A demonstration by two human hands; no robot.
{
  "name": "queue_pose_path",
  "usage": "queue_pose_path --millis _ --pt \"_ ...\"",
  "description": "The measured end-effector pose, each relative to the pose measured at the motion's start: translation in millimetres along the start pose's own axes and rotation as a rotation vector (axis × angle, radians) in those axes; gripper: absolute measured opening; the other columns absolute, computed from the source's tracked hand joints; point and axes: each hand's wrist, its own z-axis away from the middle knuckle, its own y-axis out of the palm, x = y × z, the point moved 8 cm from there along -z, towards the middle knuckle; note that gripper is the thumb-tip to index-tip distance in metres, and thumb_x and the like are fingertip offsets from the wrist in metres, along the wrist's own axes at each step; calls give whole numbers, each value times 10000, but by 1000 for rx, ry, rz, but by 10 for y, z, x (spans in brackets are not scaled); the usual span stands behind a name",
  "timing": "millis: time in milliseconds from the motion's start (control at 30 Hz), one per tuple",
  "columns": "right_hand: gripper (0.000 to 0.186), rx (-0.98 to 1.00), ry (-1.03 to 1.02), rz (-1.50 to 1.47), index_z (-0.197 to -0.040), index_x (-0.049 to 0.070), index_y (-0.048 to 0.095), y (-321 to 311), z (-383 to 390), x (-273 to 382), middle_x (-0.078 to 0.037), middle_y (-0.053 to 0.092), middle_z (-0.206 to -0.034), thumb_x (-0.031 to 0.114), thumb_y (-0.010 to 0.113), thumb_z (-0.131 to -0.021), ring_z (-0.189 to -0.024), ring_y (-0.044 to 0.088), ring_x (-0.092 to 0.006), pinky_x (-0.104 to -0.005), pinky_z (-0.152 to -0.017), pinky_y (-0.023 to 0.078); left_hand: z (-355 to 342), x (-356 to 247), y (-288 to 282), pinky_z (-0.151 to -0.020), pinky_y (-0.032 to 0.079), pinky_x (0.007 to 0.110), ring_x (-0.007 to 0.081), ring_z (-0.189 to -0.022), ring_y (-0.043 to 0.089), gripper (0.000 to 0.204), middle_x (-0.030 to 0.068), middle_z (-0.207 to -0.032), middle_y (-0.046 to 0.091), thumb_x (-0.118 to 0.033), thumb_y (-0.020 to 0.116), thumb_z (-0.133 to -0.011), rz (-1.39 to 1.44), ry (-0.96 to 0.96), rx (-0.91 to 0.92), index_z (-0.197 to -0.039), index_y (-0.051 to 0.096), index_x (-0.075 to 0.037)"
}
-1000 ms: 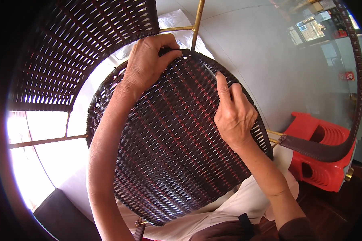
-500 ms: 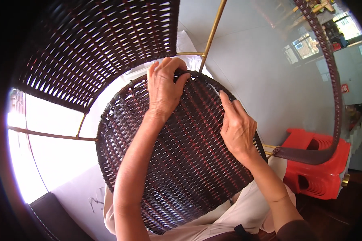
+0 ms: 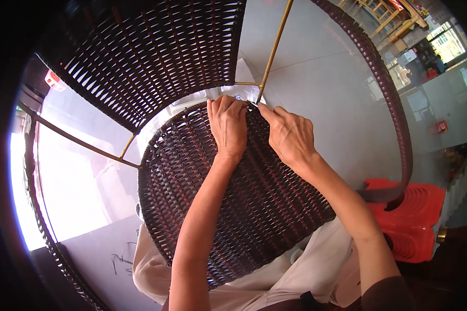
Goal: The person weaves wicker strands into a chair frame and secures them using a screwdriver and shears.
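While the left hand (image 3: 227, 127) curls its fingers closed over the far rim of the dark woven seat (image 3: 267, 207), the right hand (image 3: 292, 133) is just beside it at that rim, index finger stretched forward (what it pinches, if anything, I cannot tell). The seat lies over pale trousers (image 3: 316, 259), the woven backrest (image 3: 161, 57) beyond.

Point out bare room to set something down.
Grey floor lies open between the brass rod and curved armrest; the woven seat is bare between the forearms. Crowded: the seat's far edge, left hand and right hand close together.
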Motion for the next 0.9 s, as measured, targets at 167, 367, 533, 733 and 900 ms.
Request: queue_pose_path --millis 167,367,533,733,900 --pt "268 -45 -34 23 -1099 48 628 -67 -60 -44 -104 650 -743 79 544 -846 -615 659 -272 -383 -533 519 85 -71 -50 -917 374 400 273 -930 500 125 59 -905 554 -34 671 -738 -31 -37 6 -861 678 -54" --pt "134 6 -106 94 -942 52 642 27 -111 -4 -118 644 -717 115 560 -858 -581 657 -264 -375 -517 512 146 -92 -62 -895 395 392 271 -983 478 225 64 -943 548 -12 642 -744 -21 -80 63 -954 698 -68" --pt "123 39 -178 264 -920 47 645 53 -159 73 -102 649 -713 118 565 -860 -569 659 -209 -321 -473 502 163 -56 -33 -981 326 440 276 -1035 478 244 61 -974 548 4 590 -777 0 -100 86 -987 693 -65" --pt "200 161 -256 322 -991 11 652 32 -220 203 -126 629 -700 47 552 -822 -574 652 -259 -352 -494 514 171 -43 -66 -929 354 392 267 -1014 479 268 50 -979 564 14 607 -752 -14 -61 48 -989 698 -71" --pt "71 123 -340 449 -750 62 679 16 -278 306 -76 656 -655 102 635 -789 -586 665 -181 -296 -491 526 169 -44 -54 -955 330 416 271 -1041 471 286 48 -994 562 15 597 -747 9 -60 47 -1001 694 -74"
